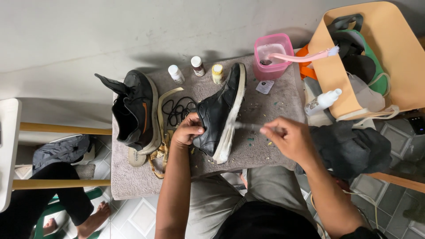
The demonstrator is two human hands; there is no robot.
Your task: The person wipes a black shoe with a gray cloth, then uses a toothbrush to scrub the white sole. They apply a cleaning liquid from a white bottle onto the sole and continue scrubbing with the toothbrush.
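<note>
A black sneaker (221,110) with a dirty white sole lies on its side on a grey towel (270,110). My left hand (188,129) grips its upper near the opening. My right hand (287,135) holds a thin tool (248,126), blurred, whose tip touches the white sole edge. The second black sneaker (135,110) with an orange mark lies to the left. Black laces (177,110) and a yellowish insole (161,146) lie between the two shoes.
Three small bottles (197,66) stand at the towel's back. A pink tub (272,55) holds a pink brush (305,56). At right, a tan bag (389,48), a white bottle (323,101), dark cloth (349,148). Another person's leg and bare foot (95,219) appear lower left.
</note>
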